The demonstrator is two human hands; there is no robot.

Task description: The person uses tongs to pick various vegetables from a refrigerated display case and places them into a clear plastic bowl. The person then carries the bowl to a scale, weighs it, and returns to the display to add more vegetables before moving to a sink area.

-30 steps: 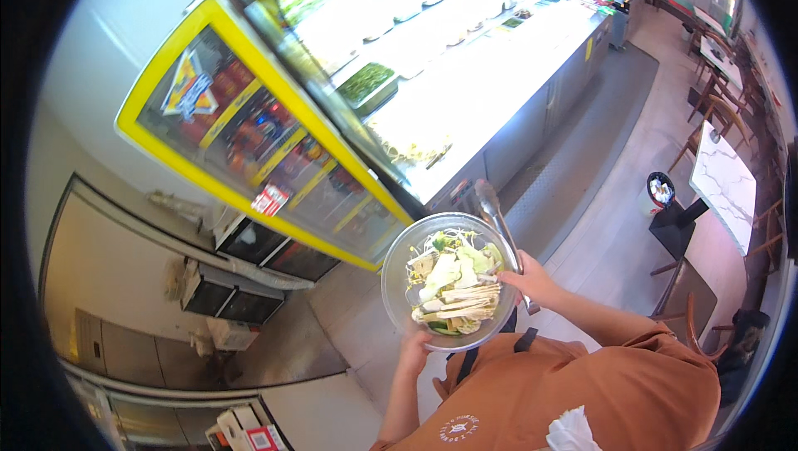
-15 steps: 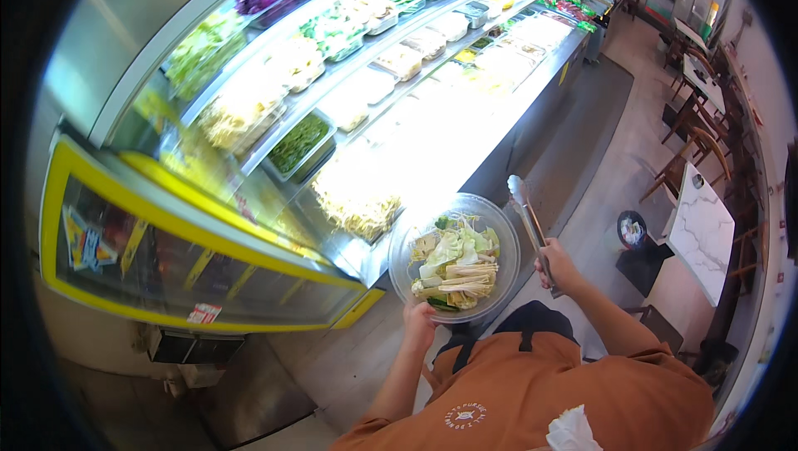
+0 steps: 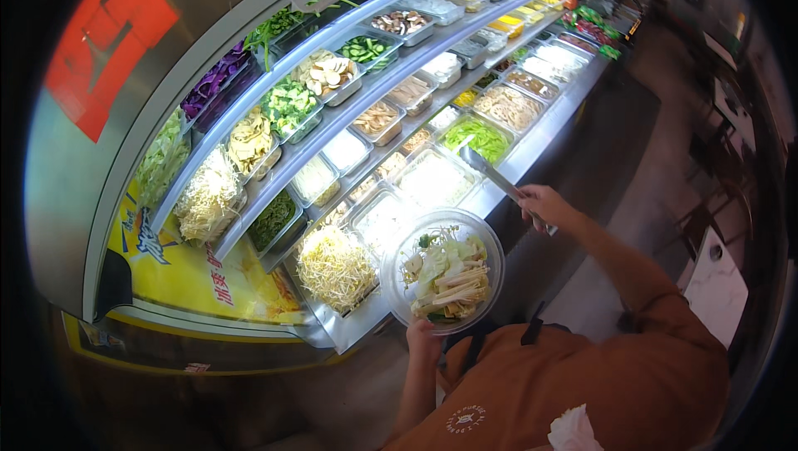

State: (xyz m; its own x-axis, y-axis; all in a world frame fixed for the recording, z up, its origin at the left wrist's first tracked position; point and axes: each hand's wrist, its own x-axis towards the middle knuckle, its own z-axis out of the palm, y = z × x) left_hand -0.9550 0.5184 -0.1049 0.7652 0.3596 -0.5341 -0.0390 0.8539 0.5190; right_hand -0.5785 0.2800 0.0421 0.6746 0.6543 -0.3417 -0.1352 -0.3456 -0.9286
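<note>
The bowl [image 3: 497, 272], best kept level, is gripped near six o'clock by the left hand [image 3: 423, 335]. Tongs [image 3: 497, 175], aimed toward ten, are grasped by the right hand [image 3: 544, 206].

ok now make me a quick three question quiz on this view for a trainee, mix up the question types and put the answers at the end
1. Multiple choice: which of the person's hands holds the tongs?
A) the left
B) the right
C) both

2. True or false: the clear bowl is empty.

3. Fill in the blank: in the picture, the heaped bean sprouts lie to the ____ of the clear bowl.

Key:
1. B, the right hand.
2. False; the left hand holds it with leaves and pale stalks inside.
3. left
</note>
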